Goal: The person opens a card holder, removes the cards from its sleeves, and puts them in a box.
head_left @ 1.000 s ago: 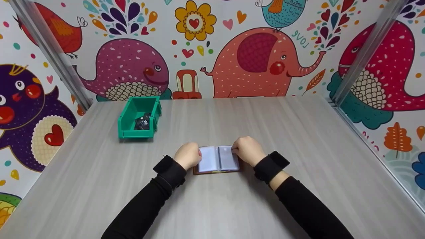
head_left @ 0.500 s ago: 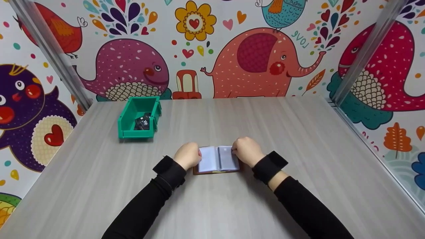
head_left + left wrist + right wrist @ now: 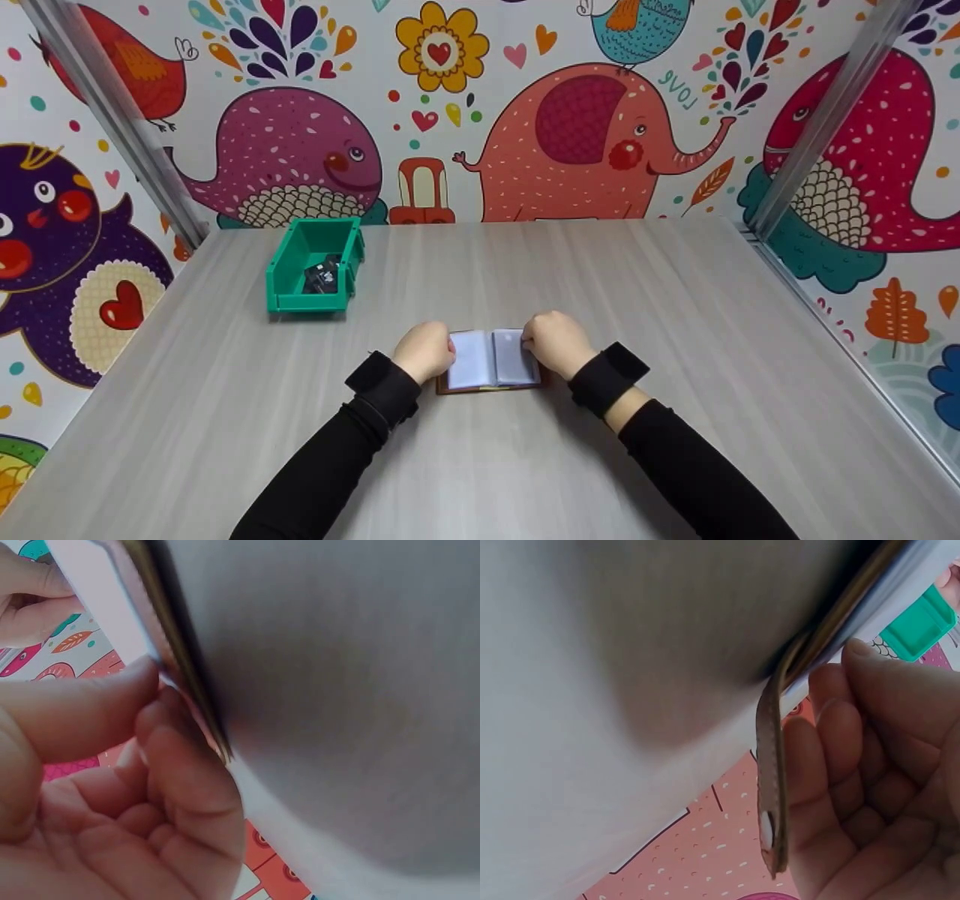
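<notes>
A brown card holder (image 3: 471,361) lies spread on the table, its pale plastic sleeves facing up. At its left edge is my left hand (image 3: 424,351), thumb and curled forefinger pinching the side, as the left wrist view shows. My right hand (image 3: 559,343) pinches the right-hand sleeves near their outer top corner. In the right wrist view, a brown leather strap (image 3: 771,772) with a snap button sticks out from the cover beside my fingers. A darker strip runs along the inner edge of the right-hand sleeve. My hands hide the holder's outer edges in the head view.
A green plastic bin (image 3: 307,303) stands at the back left of the table, with several small black cards (image 3: 322,276) inside. Metal posts and printed cartoon walls (image 3: 570,150) close off the back and sides of the grey wooden table (image 3: 480,480).
My right hand has shifted very slightly left and toward me, still at the sleeves. The left hand and the card holder stay where they were.
</notes>
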Available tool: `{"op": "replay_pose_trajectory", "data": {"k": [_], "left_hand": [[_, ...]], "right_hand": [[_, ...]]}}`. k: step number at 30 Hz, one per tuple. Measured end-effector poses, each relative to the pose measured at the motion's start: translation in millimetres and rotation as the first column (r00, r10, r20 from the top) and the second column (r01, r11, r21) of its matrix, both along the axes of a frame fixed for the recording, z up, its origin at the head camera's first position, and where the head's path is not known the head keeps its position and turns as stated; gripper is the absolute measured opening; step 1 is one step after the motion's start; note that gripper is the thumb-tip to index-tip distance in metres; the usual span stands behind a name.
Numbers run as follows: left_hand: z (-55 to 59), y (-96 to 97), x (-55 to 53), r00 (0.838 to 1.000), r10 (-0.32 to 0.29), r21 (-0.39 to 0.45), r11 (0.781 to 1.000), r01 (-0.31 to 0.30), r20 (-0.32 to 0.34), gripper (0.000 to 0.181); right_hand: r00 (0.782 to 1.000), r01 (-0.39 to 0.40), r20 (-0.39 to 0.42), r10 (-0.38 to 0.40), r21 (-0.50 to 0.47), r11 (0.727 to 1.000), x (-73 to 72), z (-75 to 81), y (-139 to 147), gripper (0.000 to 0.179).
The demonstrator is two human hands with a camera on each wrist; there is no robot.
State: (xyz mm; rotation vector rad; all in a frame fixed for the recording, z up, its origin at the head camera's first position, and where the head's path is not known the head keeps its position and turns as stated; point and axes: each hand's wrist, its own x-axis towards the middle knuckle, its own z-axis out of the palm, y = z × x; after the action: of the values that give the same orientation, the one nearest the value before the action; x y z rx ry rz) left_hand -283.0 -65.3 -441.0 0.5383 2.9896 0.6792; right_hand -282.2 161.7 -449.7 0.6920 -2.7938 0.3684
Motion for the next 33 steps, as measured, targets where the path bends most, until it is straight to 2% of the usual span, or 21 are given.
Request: {"op": "replay_pose_trajectory", "data": {"k": [14, 22, 28, 33], "left_hand": [[-1.8, -0.9, -0.4, 1.0, -0.007, 0.011, 1.0, 0.007, -0.017, 0.014], [-2.3, -1.0, 0.0, 1.0, -0.01, 0.007, 1.0, 0.01, -0.027, 0.013], [-2.7, -1.0, 0.5, 1.0, -0.003, 0.03, 1.0, 0.004, -0.003, 0.017], [-3.6, -1.4, -0.1, 1.0, -0.004, 0.028, 1.0, 0.004, -0.01, 0.015]], "right_hand": [[0.998, -0.059, 0.028, 0.059, -0.016, 0.998, 1.9, 0.7, -4, 0.009], [0.993, -0.07, 0.087, 0.073, -0.037, 0.997, 5.1, 2.4, -9, 0.012], [0.992, -0.101, 0.066, 0.103, -0.041, 0.994, 7.3, 2.7, -12, 0.022], [0.992, -0.104, 0.064, 0.106, -0.031, 0.994, 9.3, 3.0, -15, 0.02]]}}
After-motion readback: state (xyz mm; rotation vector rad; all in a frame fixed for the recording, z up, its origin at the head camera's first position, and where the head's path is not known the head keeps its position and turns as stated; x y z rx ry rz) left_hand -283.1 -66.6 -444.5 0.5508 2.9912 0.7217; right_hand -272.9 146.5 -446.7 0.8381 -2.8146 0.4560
